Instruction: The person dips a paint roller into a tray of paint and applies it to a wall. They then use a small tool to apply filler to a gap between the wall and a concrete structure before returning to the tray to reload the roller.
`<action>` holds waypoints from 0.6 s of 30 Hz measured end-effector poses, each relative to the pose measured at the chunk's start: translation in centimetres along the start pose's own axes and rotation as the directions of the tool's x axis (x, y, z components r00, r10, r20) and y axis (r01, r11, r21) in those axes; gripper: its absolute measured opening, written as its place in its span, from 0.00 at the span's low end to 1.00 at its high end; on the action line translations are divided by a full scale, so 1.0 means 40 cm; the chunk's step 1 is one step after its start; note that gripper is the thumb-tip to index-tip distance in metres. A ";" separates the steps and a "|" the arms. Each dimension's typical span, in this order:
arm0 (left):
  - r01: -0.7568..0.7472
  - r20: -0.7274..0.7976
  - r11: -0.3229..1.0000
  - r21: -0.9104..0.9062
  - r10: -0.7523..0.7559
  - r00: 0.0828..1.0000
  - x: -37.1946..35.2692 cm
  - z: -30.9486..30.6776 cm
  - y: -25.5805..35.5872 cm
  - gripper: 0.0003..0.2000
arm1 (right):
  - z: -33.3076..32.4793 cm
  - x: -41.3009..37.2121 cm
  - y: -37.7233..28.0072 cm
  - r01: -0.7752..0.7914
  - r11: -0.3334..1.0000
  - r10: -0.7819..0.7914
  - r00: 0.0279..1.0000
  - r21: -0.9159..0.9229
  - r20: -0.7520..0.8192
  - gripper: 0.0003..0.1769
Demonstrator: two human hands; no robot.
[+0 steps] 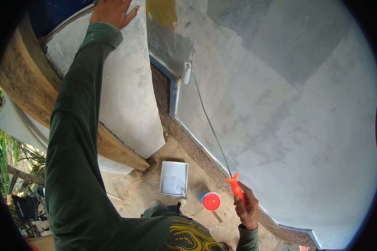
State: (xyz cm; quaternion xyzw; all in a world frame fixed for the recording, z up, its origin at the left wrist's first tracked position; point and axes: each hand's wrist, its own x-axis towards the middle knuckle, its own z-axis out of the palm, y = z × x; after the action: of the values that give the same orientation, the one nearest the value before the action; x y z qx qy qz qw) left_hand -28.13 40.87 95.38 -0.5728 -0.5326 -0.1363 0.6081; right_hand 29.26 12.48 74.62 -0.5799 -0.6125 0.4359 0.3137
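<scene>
roller (187, 73) on grey wall (280, 104), far corner, long stem (212, 130) giving reach; right hand (247, 208) wrapped round orange handle (236, 186); left hand (112, 11) spread flat on white pillar (130, 96), bracing, holding nothing.

Soft, even daylight fills the scene, and what shadows there are look faint. The grey wall (280, 104) beyond the right hand (247, 208) is lit flatly, its patches of tone plain to see. The orange handle (236, 187) in that hand's closed grip shows vivid and sharp. Under the wooden beam (117, 148), below the flat, spread left hand (112, 11), lies a weak shade. The fisheye lens bends that beam into a curve, and a black ring hems the round picture. Left of the left sleeve (71, 146) the greenery (0, 146) is bright and soft.
</scene>
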 end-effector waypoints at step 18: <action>0.041 0.031 0.999 -0.011 -0.041 0.999 -0.003 0.001 0.001 0.26 | -0.043 -0.039 -0.086 0.020 0.993 -0.012 0.998 0.116 -0.064 0.30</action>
State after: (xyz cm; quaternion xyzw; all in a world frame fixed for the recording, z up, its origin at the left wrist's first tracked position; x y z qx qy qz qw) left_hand -28.17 40.86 95.27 -0.5673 -0.5528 -0.1429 0.5934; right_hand 29.48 11.42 78.62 -0.5692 -0.5805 0.4498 0.3697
